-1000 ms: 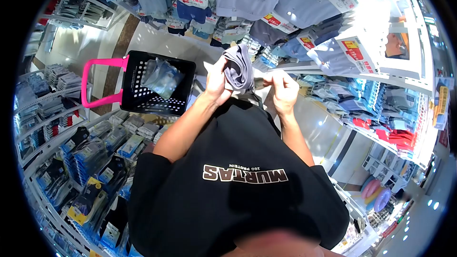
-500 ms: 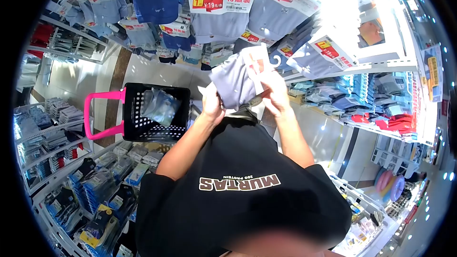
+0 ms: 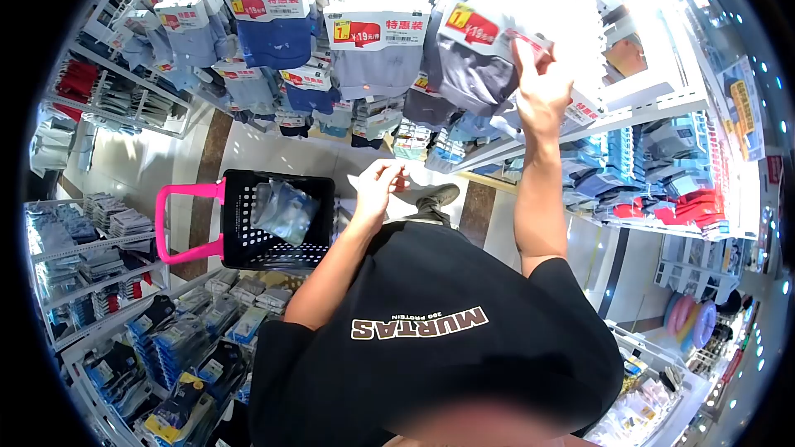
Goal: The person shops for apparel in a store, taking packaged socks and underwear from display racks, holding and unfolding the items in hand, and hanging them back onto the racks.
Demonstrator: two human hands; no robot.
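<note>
My right hand (image 3: 542,99) is raised at the display rack, its fingers pinching the header card of a dark grey folded garment pack (image 3: 474,76). The pack hangs to the left of the hand, beside similar packs, and its card is partly blurred. Lower down, my left hand (image 3: 377,186) is in front of my chest, its fingers loosely bent and apart, with no garment in it. A black basket (image 3: 320,207) with a pink handle (image 3: 162,223) stands to the left, with a clear bag of bluish contents (image 3: 286,212) inside.
Garment packs with price cards, such as a light grey one (image 3: 377,62), hang along the rack ahead. A shelf of packaged goods (image 3: 174,335) is close at the lower left. More shelves stand at the right (image 3: 642,174). My shoe (image 3: 439,196) shows on the floor.
The grey pack has gone from between my hands up to the rack in my right hand. My left hand has let go of it and stays low near my chest.
</note>
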